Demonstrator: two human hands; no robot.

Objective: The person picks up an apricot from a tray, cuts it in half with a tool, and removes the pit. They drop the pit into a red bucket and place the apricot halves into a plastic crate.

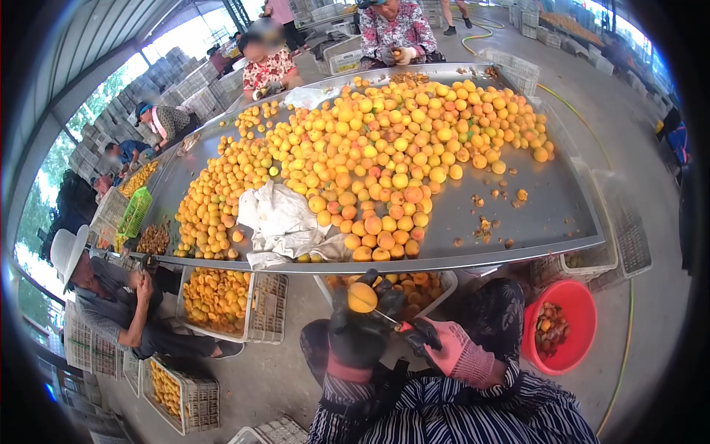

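**Apricot held just under the table edge**

Head view: your left hand (357, 329), in a dark glove, curls its fingers round an apricot (362, 297) just below the rim of the metal table (547, 214). Your right hand (440, 346) pinches a thin blade (386, 319) whose tip meets the fruit. The blade is too slim to identify. Your hands hide part of the crate (450, 281) behind them.
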